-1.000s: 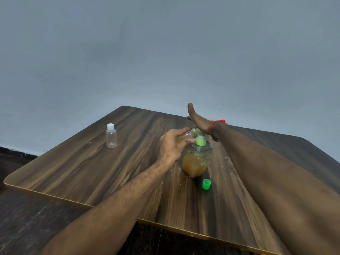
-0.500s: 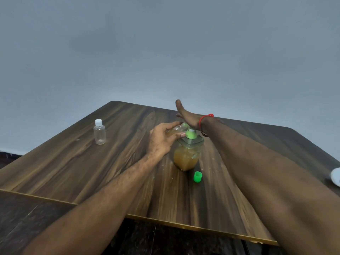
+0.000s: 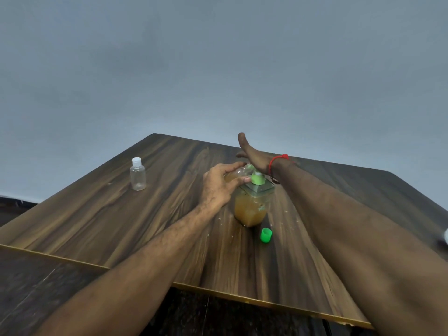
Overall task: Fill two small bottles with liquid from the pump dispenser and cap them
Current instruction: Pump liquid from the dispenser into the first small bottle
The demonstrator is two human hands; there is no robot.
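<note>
Nothing on the bench (image 3: 101, 221) is shifting but the view. Beside the pump dispenser (image 3: 253, 204), the left hand (image 3: 218, 187) is gripping a small bottle (image 3: 234, 176) at the spout while the flat, open right hand (image 3: 254, 155) is pressing the pump. First fill; capping next with the green cap (image 3: 266, 235) just before the dispenser. The empty capped bottle (image 3: 137, 174) is waiting well left.

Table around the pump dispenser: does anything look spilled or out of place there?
Small pale specks are scattered on the table around the pump dispenser, possibly drips; too small to tell. A loose green cap lies beside its base, off its bottle. The empty capped bottle stands upright.
</note>
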